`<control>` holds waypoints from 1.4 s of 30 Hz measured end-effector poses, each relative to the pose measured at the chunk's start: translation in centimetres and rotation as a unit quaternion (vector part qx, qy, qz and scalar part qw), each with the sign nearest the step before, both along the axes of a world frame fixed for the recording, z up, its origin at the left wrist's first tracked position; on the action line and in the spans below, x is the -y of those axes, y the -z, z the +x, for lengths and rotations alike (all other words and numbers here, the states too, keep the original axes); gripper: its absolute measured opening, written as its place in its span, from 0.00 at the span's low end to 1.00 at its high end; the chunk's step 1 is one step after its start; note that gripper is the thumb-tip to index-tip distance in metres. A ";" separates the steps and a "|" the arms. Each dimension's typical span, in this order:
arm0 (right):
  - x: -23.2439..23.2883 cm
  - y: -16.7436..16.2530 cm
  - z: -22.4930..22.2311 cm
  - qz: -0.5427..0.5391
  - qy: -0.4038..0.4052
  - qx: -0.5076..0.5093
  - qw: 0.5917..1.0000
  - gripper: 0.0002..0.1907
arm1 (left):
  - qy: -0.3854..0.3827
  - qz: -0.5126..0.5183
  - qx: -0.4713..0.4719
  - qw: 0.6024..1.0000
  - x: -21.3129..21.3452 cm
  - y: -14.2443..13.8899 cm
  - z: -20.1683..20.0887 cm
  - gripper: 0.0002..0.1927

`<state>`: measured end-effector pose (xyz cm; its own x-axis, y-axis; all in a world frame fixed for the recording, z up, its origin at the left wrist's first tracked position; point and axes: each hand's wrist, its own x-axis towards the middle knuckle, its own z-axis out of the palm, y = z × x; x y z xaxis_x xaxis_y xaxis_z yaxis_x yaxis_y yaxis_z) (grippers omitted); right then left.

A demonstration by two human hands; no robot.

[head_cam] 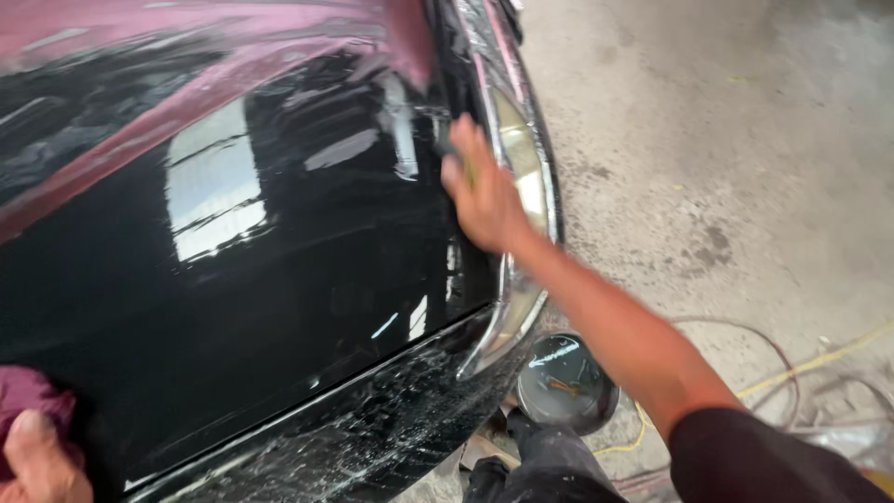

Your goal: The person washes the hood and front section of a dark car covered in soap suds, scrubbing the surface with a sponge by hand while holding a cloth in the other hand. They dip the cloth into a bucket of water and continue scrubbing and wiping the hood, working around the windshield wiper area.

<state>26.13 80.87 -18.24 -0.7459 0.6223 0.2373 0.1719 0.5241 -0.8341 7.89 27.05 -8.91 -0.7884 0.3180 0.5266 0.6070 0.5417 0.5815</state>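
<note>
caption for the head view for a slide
Right hand rubs a glossy black car hood beside the headlight; left hand grips a maroon cloth.

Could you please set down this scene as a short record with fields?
setting: workshop with a concrete floor
main object: glossy black car hood, wet along the bumper
right hand: right hand flat at the hood's edge beside the headlight; something may be under the palm, too blurred to tell
left hand: left hand at the lower left corner, holding a maroon cloth
on the floor: round metal bowl, yellow cable
</note>
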 end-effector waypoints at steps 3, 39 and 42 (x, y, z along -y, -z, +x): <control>-6.2 -2.1 -7.1 0.013 0.034 0.002 0.999 0.34 | -0.010 -0.043 0.006 0.999 0.1 -1.2 0.9 0.13; 0.7 -6.8 -4.5 0.114 -0.018 -0.014 0.993 0.31 | -0.006 -0.216 -0.228 0.950 -1.7 -4.7 0.9 0.22; 4.5 -5.3 2.1 0.065 -0.089 0.020 0.994 0.33 | -0.015 -0.217 -0.213 0.953 -1.3 -4.2 0.7 0.22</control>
<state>28.24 76.36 -12.97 -0.8516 0.4458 0.2757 0.0979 0.6520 -0.7519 8.64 28.39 -4.71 -0.5448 0.5586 0.6254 0.7179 0.6962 0.0035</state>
